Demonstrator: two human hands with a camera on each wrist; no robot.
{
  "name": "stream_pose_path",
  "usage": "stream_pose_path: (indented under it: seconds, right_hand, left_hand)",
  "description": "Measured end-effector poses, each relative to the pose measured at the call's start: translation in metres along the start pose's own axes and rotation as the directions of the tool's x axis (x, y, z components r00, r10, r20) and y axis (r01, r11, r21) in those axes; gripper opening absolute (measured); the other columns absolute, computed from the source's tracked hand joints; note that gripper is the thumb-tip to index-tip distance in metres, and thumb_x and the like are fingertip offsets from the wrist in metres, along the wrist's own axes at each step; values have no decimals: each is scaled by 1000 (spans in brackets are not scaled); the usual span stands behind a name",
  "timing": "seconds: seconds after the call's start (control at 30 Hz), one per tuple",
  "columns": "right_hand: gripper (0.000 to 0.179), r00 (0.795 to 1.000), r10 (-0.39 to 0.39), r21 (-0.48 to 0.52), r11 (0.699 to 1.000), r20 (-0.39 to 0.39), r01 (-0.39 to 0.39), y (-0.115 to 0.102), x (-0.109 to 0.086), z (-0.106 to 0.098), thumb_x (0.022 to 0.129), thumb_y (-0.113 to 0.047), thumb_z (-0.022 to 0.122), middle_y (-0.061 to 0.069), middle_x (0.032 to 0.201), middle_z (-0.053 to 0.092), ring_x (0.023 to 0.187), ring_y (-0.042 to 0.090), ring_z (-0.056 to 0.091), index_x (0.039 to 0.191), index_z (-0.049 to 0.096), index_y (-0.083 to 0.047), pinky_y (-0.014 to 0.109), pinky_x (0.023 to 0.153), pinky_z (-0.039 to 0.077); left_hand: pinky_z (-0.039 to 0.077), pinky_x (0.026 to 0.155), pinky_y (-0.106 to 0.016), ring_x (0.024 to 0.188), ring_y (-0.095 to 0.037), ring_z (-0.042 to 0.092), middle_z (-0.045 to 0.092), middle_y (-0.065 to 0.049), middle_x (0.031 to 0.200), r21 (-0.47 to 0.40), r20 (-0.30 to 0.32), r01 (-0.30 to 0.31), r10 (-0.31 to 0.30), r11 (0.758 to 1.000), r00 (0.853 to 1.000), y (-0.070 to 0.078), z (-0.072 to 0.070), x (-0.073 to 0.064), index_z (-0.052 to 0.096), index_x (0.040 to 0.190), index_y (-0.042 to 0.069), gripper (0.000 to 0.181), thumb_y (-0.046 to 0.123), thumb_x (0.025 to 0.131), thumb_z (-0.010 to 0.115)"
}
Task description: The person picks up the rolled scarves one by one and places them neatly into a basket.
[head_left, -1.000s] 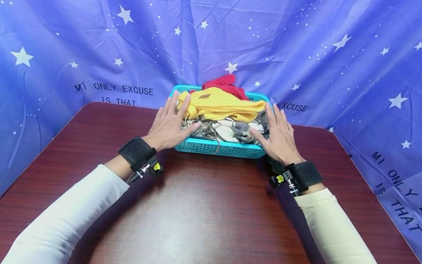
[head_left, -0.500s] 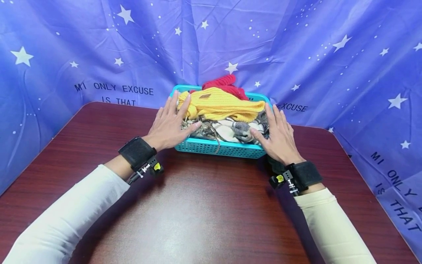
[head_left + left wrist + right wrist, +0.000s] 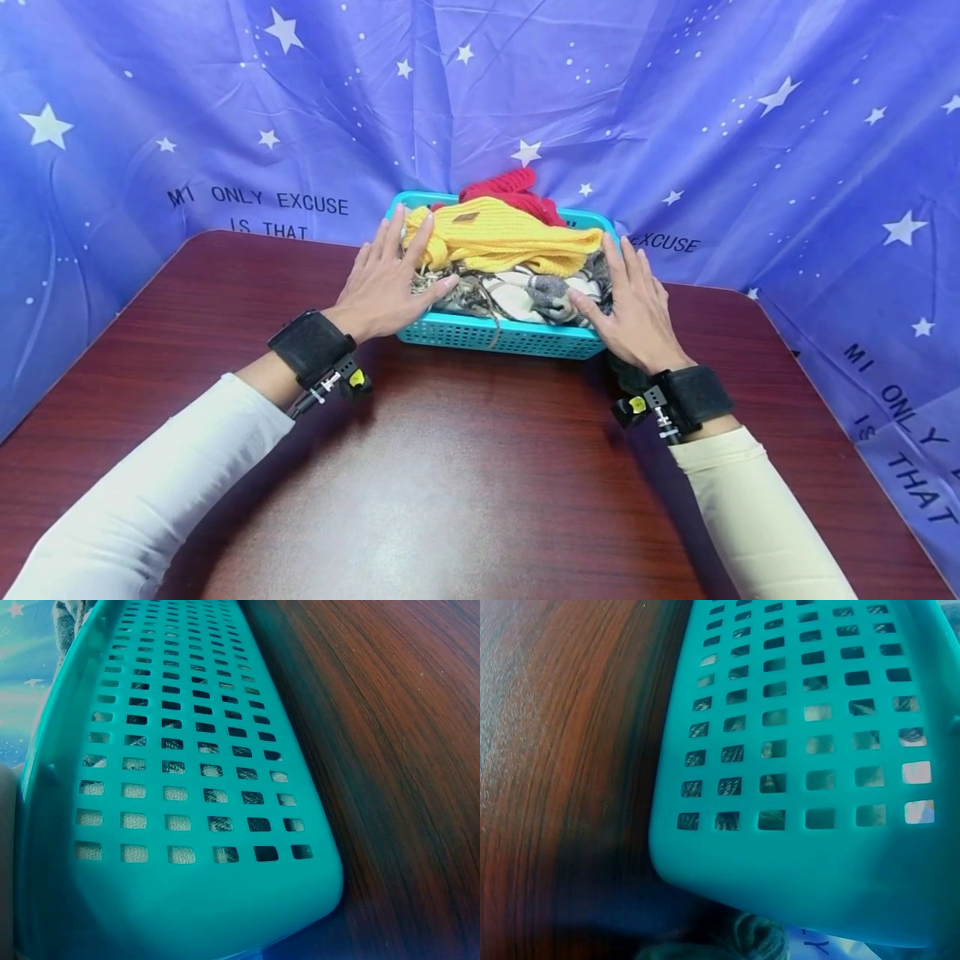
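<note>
A turquoise perforated plastic basket (image 3: 502, 335) stands toward the back of the table. In it lie a red knit item (image 3: 510, 192), a yellow ribbed knit piece (image 3: 517, 237) with a small brown tag, and a black, grey and white plaid cloth (image 3: 525, 296) with fringe. My left hand (image 3: 386, 287) rests at the basket's left end, fingers extended and thumb over the near rim. At the right end lies my right hand (image 3: 637, 312), its fingers likewise straight and spread. Both wrist views show the basket's holed front wall (image 3: 180, 765), with plaid cloth behind the holes.
The basket stands on a dark reddish-brown wooden table (image 3: 450, 467). Beside its right end, partly under my right hand, is a dark green knit or yarn-like thing (image 3: 754, 937). A blue-purple curtain (image 3: 360, 108) with white stars hangs behind the table.
</note>
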State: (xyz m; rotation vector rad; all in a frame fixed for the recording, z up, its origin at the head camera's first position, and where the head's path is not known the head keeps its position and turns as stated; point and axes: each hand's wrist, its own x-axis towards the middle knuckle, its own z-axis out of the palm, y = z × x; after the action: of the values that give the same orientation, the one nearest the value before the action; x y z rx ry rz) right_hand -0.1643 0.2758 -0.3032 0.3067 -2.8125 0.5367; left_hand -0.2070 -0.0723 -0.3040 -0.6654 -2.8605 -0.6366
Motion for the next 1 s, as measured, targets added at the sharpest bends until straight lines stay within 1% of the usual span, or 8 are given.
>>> stream_pose_path:
  seconds: [0.17,0.4,0.63,0.87,1.0]
  right_hand:
    - [89,1000,-1,7,1000,-1,1,0,0,-1,98,-67,43,11,170,-4,154,40,-6,164,-2,-27,72,115,4]
    - [88,1000,8,3,1000,7,-8,-1,0,0,98,-67,43,12,170,-3,154,39,-6,163,-5,-31,72,115,4]
    - [88,1000,8,5,1000,1,-8,0,-1,0,98,-67,43,10,170,-4,154,39,-7,163,-5,-32,72,115,3]
    - [87,1000,0,15,1000,-15,1,1,-1,1,98,-67,43,10,170,-3,154,38,-6,163,-3,-30,73,115,3]
    - [87,1000,-1,16,1000,-17,1,1,-2,1,98,-67,42,10,170,-3,154,38,-6,163,-2,-30,73,115,3]
  left_hand:
    - [4,121,-62,154,-36,-9,-24,-8,166,4,-3,0,0,1000,1000,0,0,0,-9,162,30,90,70,97,40]
    - [3,121,-62,154,-36,-10,-25,-8,165,5,7,10,-10,1000,1000,0,0,0,-10,161,31,90,70,97,39]
    - [3,121,-62,154,-36,-10,-24,-8,166,3,5,7,-7,1000,1000,0,0,0,-10,161,31,90,70,97,39]
    - [0,118,-67,153,-35,-13,-24,-5,166,-18,4,20,-20,1000,1000,1,0,-1,-10,161,33,90,70,96,41]
    - [-1,117,-68,153,-34,-14,-25,-5,166,-25,4,28,-28,999,1000,1,0,-1,-10,161,34,90,71,96,40]
